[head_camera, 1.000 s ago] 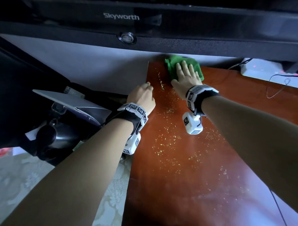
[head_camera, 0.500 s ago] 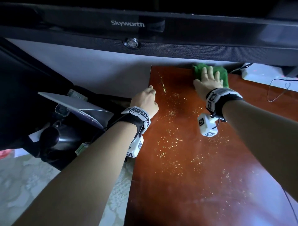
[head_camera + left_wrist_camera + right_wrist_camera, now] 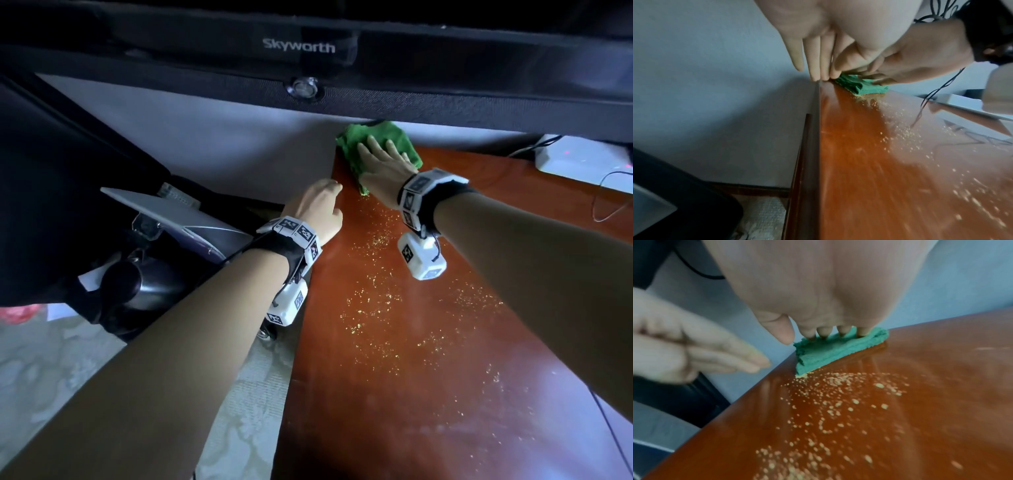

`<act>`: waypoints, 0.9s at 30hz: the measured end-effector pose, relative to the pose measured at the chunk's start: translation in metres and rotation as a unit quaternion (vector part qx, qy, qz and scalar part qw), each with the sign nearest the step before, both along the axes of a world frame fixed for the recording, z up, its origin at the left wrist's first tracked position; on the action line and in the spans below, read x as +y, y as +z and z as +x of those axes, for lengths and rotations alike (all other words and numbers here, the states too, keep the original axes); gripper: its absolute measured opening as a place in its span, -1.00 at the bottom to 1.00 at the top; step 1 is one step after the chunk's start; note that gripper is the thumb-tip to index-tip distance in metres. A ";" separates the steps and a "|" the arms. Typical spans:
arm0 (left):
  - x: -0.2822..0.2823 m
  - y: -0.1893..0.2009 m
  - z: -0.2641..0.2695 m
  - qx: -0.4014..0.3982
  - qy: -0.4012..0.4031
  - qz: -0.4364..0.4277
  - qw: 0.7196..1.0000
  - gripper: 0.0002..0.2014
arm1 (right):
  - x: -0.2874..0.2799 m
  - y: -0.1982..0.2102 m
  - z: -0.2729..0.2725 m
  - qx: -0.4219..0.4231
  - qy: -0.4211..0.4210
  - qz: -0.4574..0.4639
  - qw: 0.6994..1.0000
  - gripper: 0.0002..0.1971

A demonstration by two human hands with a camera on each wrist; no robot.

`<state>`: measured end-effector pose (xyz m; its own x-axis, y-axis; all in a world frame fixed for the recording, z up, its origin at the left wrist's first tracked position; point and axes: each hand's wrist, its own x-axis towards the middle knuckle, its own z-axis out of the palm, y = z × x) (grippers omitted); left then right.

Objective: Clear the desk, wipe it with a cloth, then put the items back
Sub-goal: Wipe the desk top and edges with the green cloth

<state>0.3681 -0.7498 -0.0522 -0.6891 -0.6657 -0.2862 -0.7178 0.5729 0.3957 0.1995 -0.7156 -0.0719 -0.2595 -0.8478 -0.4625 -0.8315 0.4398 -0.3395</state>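
A folded green cloth [image 3: 376, 130] lies on the far left corner of the red-brown desk [image 3: 428, 394]. My right hand [image 3: 383, 164] presses flat on it, fingers straight; in the right wrist view its fingertips [image 3: 825, 335] dig into the cloth [image 3: 830, 352]. Yellow crumbs [image 3: 376, 308] are strewn over the desk from the cloth's near edge toward me. My left hand [image 3: 320, 209] hovers at the desk's left edge beside the cloth, holding nothing. In the left wrist view its fingers [image 3: 818, 65] are straight and together, just by the cloth [image 3: 865, 89].
A black Skyworth screen [image 3: 298, 46] overhangs the desk's back. A white box [image 3: 582, 157] with cables sits at the back right. A thin black cable [image 3: 613, 428] runs along the desk's right side. Left of the desk are a grey slab [image 3: 164, 212] and dark items on the floor.
My right hand swept the cloth right along the back edge, then back left to the corner. The left hand stayed at the desk's left edge.
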 end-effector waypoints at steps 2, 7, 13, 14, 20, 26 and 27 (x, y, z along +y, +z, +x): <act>-0.002 0.006 -0.012 0.053 0.022 -0.030 0.998 -0.55 | 0.013 0.004 -0.008 0.007 -0.019 -0.046 0.999 -0.24; -0.008 -0.008 -0.068 0.062 -0.032 -0.015 0.997 -0.47 | 0.056 0.001 -0.038 0.032 -0.192 -0.049 0.980 -0.28; -0.012 -0.059 -0.097 -0.082 -0.129 -0.124 0.980 -0.30 | 0.082 -0.005 -0.053 0.024 -0.167 0.007 0.986 -0.26; -0.014 -0.063 -0.095 -0.076 -0.131 -0.138 0.979 -0.31 | 0.082 -0.004 -0.054 0.021 -0.166 0.007 0.986 -0.25; -0.026 -0.060 -0.086 -0.081 -0.076 -0.120 0.986 -0.33 | 0.086 -0.002 -0.057 0.027 -0.159 0.002 0.987 -0.23; -0.011 -0.057 -0.061 -0.089 -0.041 -0.095 0.991 -0.30 | 0.089 0.002 -0.057 0.021 -0.154 0.001 0.988 -0.24; -0.007 -0.057 -0.056 -0.090 -0.041 -0.093 0.991 -0.30 | 0.089 0.003 -0.057 0.020 -0.154 0.000 0.988 -0.24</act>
